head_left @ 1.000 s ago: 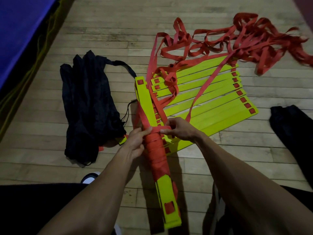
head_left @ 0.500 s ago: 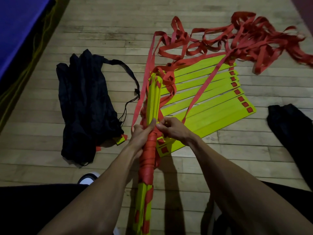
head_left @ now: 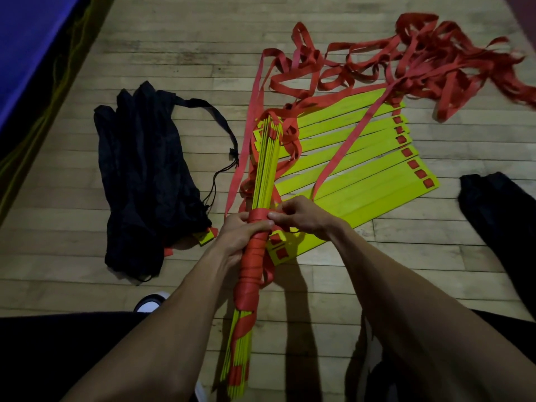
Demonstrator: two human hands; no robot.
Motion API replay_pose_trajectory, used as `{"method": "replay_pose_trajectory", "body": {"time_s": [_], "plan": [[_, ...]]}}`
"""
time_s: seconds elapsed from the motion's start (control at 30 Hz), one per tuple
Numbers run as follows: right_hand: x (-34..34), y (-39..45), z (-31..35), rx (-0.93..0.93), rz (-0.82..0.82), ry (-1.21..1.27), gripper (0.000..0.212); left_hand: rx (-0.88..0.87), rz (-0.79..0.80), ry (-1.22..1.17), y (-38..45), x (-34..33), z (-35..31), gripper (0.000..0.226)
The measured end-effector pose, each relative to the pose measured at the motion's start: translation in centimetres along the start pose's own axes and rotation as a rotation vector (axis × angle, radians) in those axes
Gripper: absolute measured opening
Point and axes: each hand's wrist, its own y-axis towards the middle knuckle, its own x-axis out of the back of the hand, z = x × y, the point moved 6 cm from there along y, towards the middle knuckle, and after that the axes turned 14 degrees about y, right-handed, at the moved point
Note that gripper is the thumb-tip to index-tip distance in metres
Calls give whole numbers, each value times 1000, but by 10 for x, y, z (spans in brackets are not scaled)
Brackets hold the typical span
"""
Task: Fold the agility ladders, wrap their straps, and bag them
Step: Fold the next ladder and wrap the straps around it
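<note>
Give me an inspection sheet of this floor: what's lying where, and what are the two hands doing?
Surface: wooden plank floor.
Job's things: stacked rung bundle half wrapped in red strap; second ladder fanned flat behind it; loose straps tangled beyond.
Clutter: black drawstring bag at left, a yellow rung end poking out; dark cloth at right.
Grippers: left hand grips the wrapped bundle; right hand pinches the strap.
Cables: nothing seen.
Surroundings: blue mat at far left.
</note>
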Motion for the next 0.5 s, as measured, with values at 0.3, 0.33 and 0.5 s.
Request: {"method": "replay_pose_trajectory", "body": {"time_s": [0.3, 0.33, 0.5], "plan": [[21, -3, -6, -80, -23, -185, 49, 0, 91, -170, 0, 0, 1, 29], [20, -3, -6, -58, -41, -160, 49, 0, 97, -186, 0, -1, 1, 27], [21, 0, 2, 72, -204, -107, 45, -14, 116, -254, 5, 0, -1, 29]]}}
